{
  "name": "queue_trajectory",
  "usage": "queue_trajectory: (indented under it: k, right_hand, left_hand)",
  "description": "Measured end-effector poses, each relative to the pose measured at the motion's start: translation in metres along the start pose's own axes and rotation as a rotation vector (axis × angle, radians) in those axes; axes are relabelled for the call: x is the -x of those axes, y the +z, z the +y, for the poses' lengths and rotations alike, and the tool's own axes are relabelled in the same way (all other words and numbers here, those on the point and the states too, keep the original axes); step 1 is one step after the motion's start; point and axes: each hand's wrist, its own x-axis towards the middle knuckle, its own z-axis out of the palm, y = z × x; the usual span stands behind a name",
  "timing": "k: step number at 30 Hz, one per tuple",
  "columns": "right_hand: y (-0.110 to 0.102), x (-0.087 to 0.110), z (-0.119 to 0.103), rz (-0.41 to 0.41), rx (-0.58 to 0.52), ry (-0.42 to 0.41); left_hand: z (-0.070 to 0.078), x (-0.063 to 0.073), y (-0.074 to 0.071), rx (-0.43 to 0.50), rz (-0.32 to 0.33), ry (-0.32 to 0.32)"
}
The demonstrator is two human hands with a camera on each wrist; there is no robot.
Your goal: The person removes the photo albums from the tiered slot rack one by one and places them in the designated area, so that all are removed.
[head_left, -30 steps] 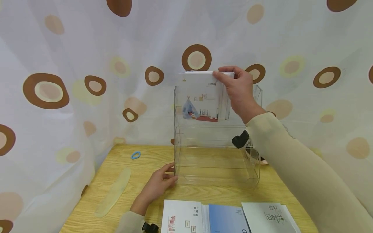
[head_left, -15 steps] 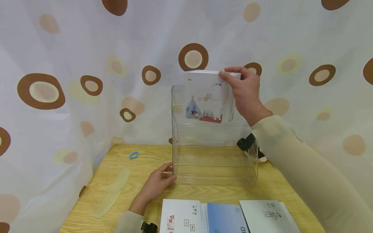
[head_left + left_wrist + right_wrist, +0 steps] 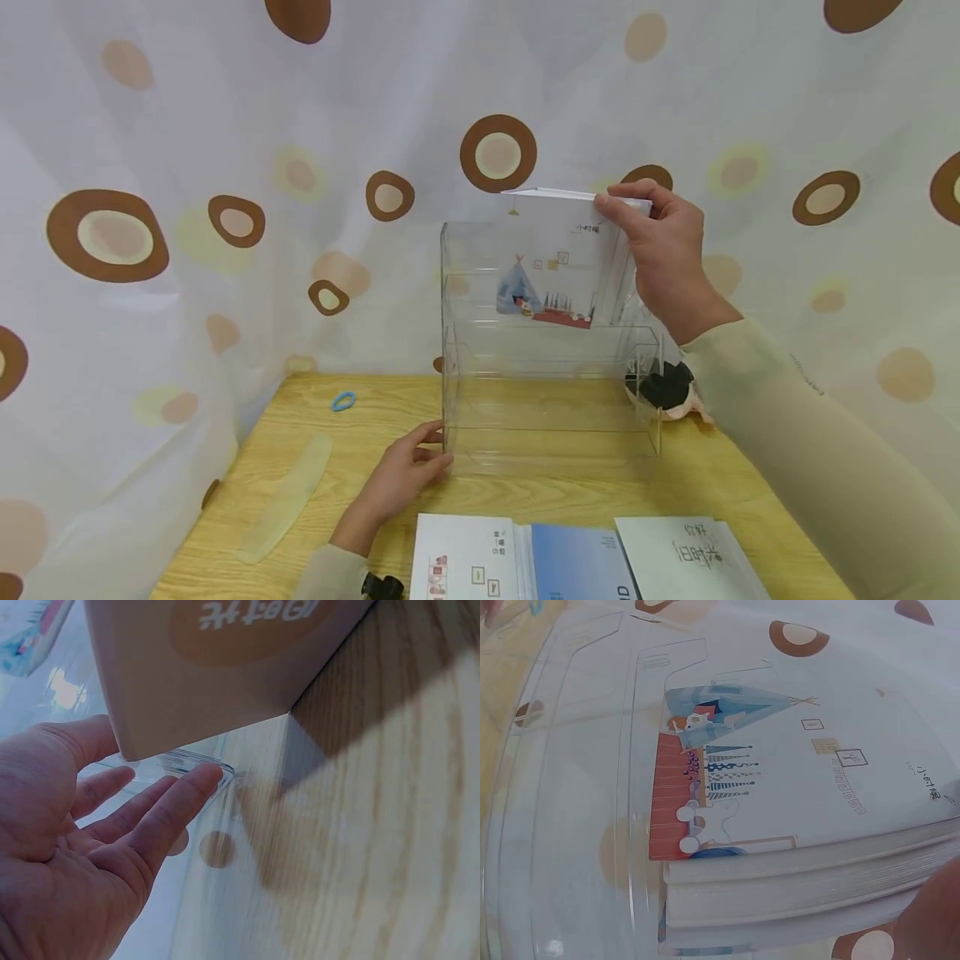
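My right hand (image 3: 660, 246) grips a few white books (image 3: 555, 267) by their top edge, thumb in front and fingers behind. The front cover shows a blue tent and a red rug. In the right wrist view the books (image 3: 802, 780) stand stacked face to back, page edges showing, beside clear plastic walls. They overlap the top tier of a clear acrylic tiered rack (image 3: 555, 429) in the head view. At the rack's lower left corner my left hand (image 3: 405, 471) rests its thumb and fingers, which look loose and spread in the left wrist view.
In front of the rack lie a white illustrated book (image 3: 465, 554), a blue book (image 3: 577, 562) and a pale green book (image 3: 686, 550). A blue ring (image 3: 343, 401) and a long translucent strip (image 3: 288, 500) lie on the left. Behind the rack's right side is a pinkish object (image 3: 690, 408).
My right hand has shifted the books to the right and slightly down, tilting them a little. The left hand stays at the rack's lower left corner.
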Motion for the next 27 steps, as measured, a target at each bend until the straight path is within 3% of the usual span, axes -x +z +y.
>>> queue_trajectory:
  k: [5,15,22,27]
  right_hand:
    - [-0.013,0.008,-0.003,0.020,-0.011,-0.011]
    - [-0.050,0.035,-0.006,-0.016,0.198,0.072]
    - [-0.076,0.050,0.001,-0.019,0.132,0.096]
    - [-0.098,0.062,0.006,-0.034,0.146,0.104]
  left_hand:
    - [0.000,-0.001,0.001,-0.002,0.000,-0.002]
    - [0.000,-0.001,0.000,-0.020,0.012,0.000]
    - [0.001,0.000,0.000,-0.013,0.014,-0.008]
    - [0.002,0.002,0.001,-0.015,0.015,-0.003]
